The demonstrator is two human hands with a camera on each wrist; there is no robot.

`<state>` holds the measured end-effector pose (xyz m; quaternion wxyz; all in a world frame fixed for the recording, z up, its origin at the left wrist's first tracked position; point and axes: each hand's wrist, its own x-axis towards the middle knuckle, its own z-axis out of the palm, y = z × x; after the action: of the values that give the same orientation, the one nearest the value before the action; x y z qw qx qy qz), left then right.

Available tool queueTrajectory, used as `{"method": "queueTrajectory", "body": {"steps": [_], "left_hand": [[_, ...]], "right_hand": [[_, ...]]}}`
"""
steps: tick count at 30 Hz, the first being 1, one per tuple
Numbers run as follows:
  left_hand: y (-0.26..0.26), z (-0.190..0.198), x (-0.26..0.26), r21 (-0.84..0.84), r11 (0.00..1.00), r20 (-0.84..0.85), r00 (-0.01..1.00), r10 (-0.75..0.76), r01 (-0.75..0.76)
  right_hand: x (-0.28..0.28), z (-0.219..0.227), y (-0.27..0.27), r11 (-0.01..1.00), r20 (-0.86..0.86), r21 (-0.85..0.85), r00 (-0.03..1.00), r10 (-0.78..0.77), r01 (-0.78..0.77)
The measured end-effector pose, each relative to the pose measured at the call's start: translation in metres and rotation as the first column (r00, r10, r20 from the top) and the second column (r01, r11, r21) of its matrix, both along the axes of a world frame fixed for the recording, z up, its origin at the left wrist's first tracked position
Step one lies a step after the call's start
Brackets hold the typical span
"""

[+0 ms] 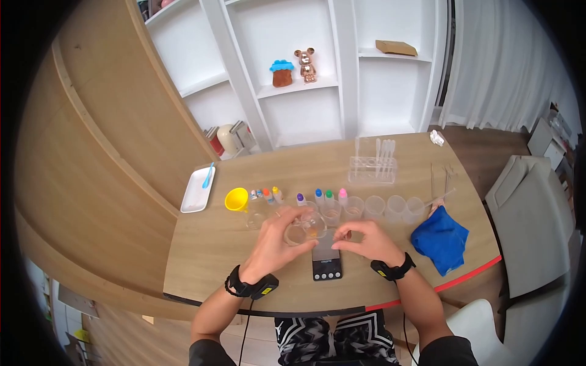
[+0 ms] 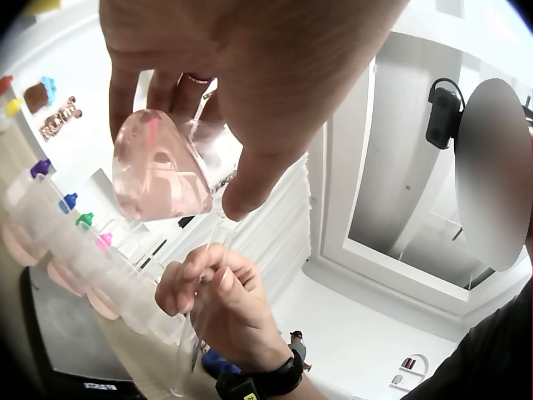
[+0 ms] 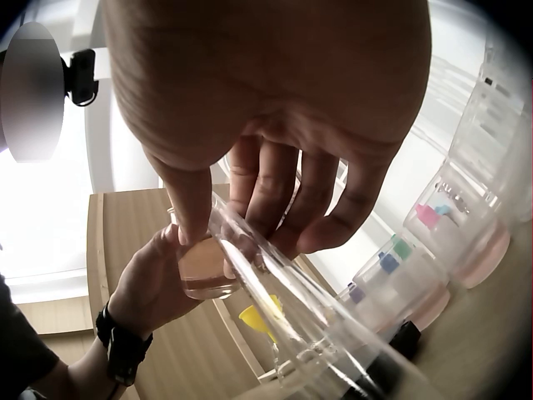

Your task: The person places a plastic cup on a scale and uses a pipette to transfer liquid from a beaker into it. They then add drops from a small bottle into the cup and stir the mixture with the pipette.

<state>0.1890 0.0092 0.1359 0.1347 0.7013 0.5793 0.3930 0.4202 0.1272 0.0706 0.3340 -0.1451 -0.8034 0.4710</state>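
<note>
My left hand point(image 1: 274, 238) grips a small clear beaker point(image 2: 162, 175) of pale pink liquid, raised above the table and tilted. Across from it, my right hand point(image 1: 366, 238) pinches a clear narrow tube point(image 3: 308, 308) between thumb and fingers. The beaker is close to the upper end of this tube in both wrist views. Below the hands lies a black digital scale point(image 1: 327, 269), and the tube's lower end overlaps it in the right wrist view. Fingers partly hide the tube's top.
Clear plastic cups point(image 1: 395, 207) line the table behind the hands, beside colour-capped bottles point(image 1: 318, 195). A yellow funnel point(image 1: 237, 199) and a white tray point(image 1: 198, 190) stand left. Right are a blue cloth point(image 1: 441, 239) and a clear rack point(image 1: 372, 171) with droppers.
</note>
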Motion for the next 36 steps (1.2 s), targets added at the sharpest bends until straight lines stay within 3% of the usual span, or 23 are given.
{"method": "queueTrajectory", "body": {"steps": [11, 36], "left_hand": [[0.004, 0.003, 0.004, 0.041, 0.998, -0.086, 0.996, -0.035, 0.039], [0.004, 0.014, 0.004, -0.034, 0.997, -0.211, 0.974, -0.08, 0.075]], "right_hand": [[0.001, 0.002, -0.001, 1.0, 0.078, -0.014, 0.997, -0.001, 0.002], [-0.001, -0.003, 0.0, 0.999, 0.052, 0.041, 0.999, 0.007, -0.009]]}}
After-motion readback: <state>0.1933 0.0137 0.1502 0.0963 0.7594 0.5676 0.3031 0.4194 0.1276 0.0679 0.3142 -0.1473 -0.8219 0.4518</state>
